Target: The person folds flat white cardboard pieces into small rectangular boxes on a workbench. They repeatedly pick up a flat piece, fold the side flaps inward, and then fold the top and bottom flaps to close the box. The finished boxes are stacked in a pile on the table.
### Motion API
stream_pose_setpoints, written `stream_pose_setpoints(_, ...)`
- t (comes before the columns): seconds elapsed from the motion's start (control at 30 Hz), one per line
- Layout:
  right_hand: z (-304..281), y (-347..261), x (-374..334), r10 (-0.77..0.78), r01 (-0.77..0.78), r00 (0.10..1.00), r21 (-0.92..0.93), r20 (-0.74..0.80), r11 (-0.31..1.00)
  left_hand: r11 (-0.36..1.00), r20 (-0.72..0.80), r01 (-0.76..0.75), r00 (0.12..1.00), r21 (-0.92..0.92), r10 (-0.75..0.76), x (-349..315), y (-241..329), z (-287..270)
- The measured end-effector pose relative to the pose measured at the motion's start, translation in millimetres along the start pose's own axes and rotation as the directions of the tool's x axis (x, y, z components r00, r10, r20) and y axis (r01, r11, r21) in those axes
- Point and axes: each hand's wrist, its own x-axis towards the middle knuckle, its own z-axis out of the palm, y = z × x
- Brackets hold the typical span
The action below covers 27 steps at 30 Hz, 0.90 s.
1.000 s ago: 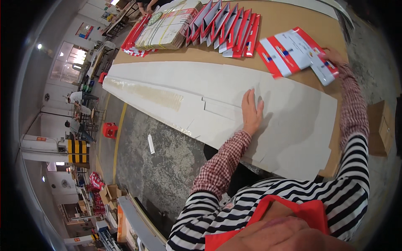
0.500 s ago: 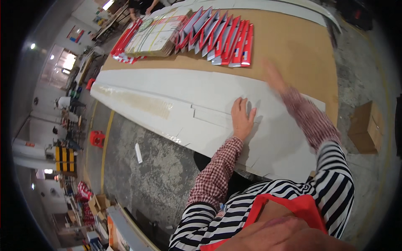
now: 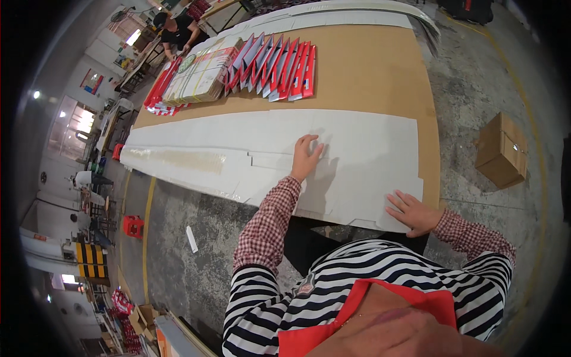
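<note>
A long white cardboard sheet (image 3: 363, 149) covers the near side of the table. Just above its middle is my left hand (image 3: 305, 159), empty, its fingers loosely bent and apart from the thumb; a shadow falls beside it. My right hand (image 3: 416, 215) rests with spread fingers on the sheet's near right corner, by the table edge. Farther off stands a row of folded red and grey packages (image 3: 285, 68), fanned out side by side. To their left lies a strapped stack of flat printed cardboard (image 3: 202, 74).
Brown cardboard (image 3: 369, 71) lines the table's far part. More red packages (image 3: 160, 89) lie past the stack, near a person (image 3: 178, 33) in dark clothing. On the floor are a brown carton (image 3: 502, 152) at right and a red stool (image 3: 133, 226) at left.
My right hand has come back from the far right, over the brown cardboard, to the sheet's near corner. My left hand stays over the sheet. The whole view has shifted.
</note>
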Motion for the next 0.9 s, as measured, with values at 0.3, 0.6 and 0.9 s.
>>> stream_pose_setpoints(0.3,-1,14,-12,-0.014,0.033,0.997,0.268,-0.072,0.963,0.996,0.43,-0.094,0.898,-0.009,0.089,-58,42,-38)
stream_pose_setpoints(0.6,7,-33,-35,0.385,-0.374,0.679,0.157,-0.625,0.914,0.969,0.472,-0.232,0.846,-0.088,0.246,-19,98,-4)
stream_pose_setpoints(0.9,39,11,-83,0.502,-0.289,0.706,0.444,-0.5,0.848,0.715,0.633,-0.696,0.583,0.065,0.51,-85,130,51)
